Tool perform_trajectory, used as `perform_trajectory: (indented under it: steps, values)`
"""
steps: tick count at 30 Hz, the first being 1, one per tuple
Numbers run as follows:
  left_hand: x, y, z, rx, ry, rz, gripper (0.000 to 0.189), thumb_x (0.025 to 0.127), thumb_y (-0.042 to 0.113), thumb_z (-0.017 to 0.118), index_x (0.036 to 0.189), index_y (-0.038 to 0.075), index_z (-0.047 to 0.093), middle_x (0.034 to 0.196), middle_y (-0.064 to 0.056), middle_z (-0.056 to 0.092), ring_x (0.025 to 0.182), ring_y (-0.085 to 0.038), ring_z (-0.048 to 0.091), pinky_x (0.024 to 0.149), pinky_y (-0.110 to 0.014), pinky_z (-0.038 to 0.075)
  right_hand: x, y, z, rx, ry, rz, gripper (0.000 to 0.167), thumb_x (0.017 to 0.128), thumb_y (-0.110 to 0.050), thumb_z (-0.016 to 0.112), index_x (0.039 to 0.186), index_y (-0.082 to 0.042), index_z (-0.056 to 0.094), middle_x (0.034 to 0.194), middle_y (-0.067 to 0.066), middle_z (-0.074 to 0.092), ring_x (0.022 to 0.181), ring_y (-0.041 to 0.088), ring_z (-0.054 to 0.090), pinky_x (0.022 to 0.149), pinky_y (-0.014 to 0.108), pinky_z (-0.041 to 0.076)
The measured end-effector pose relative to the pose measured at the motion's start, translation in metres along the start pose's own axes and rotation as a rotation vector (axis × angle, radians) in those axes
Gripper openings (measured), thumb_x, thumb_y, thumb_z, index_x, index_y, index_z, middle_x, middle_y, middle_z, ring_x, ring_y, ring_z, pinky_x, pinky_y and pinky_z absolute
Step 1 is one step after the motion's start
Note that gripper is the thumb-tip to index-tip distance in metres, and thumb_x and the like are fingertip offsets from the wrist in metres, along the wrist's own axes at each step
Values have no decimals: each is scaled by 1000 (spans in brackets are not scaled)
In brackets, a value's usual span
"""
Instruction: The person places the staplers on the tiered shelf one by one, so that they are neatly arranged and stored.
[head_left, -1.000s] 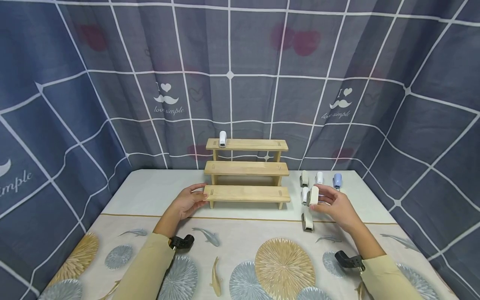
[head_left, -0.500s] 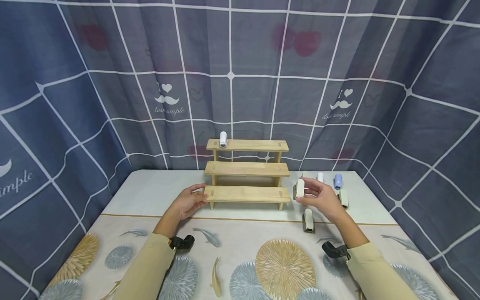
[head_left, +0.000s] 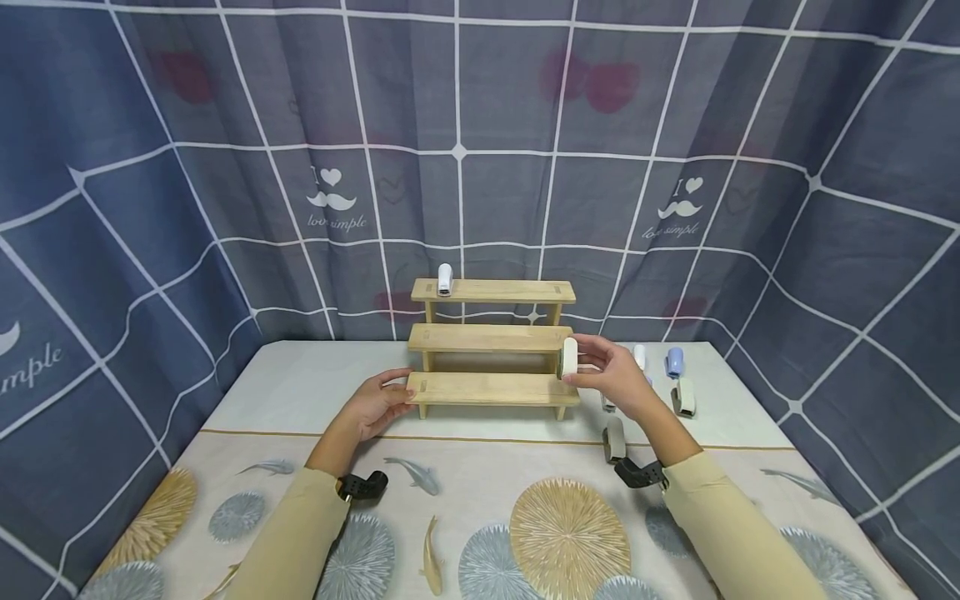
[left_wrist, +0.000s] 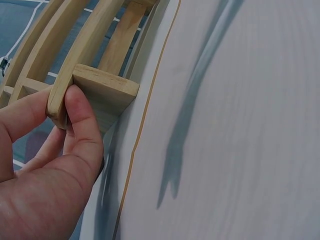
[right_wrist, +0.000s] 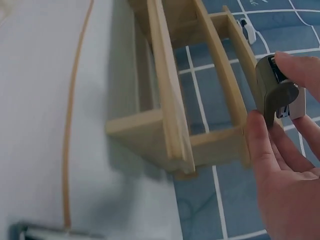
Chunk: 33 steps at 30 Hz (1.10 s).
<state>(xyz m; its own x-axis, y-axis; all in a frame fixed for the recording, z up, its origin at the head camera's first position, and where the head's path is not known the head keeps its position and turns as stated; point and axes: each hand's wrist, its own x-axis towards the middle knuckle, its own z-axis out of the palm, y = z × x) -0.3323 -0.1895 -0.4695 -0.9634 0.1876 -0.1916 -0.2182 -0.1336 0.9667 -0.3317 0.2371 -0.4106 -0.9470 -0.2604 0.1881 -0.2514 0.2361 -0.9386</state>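
Observation:
A three-tier wooden step shelf (head_left: 491, 387) stands on the table. My left hand (head_left: 375, 403) pinches the left end of its lowest board, and the left wrist view shows the thumb (left_wrist: 82, 112) and fingers on that board (left_wrist: 62, 95). My right hand (head_left: 617, 373) holds a small cream and grey-green stapler (head_left: 570, 357) upright near the shelf's right end. In the right wrist view this stapler (right_wrist: 272, 90) sits between thumb and fingertips. I cannot tell whether it touches the shelf. On the top board's left end stands a white stapler (head_left: 446, 280).
Right of the shelf are more staplers: a blue one (head_left: 675, 362), a white one (head_left: 639, 357) partly hidden by my right hand, a cream one (head_left: 684, 397) and another cream one (head_left: 614, 440) nearer me. A dark checked curtain (head_left: 495, 200) hangs behind the table.
My right hand has carried the cream stapler leftward from the group of staplers to the shelf's right end. The left hand has stayed at the shelf.

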Motion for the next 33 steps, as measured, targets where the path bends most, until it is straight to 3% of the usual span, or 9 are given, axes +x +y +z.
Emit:
perform_trajectory:
  steps: [15, 25, 33]
  values:
    - [1, -1, -2, 3, -11, 1, 70, 95, -9, 61, 157, -4, 30, 106, -7, 64, 87, -12, 70, 80, -23, 62, 48, -24, 25, 48, -38, -29, 75, 79, -4, 87, 146, -5, 53, 138, 21, 61, 112, 16, 66, 87, 23, 61]
    - [1, -1, -2, 3, -19, 11, 68, 96, -8, 61, 157, -4, 31, 103, -5, 65, 86, -12, 69, 80, -23, 62, 81, -37, 42, 106, -43, -92, 72, 75, 6, 85, 141, -1, 56, 129, 21, 64, 103, 14, 68, 84, 24, 62]
    - [3, -1, -2, 11, -7, 2, 69, 96, -9, 60, 157, -4, 29, 101, -5, 65, 85, -12, 69, 77, -22, 61, 103, -59, 55, 53, -62, -116, 69, 77, 4, 84, 140, -2, 57, 130, 21, 66, 110, 21, 68, 89, 23, 59]
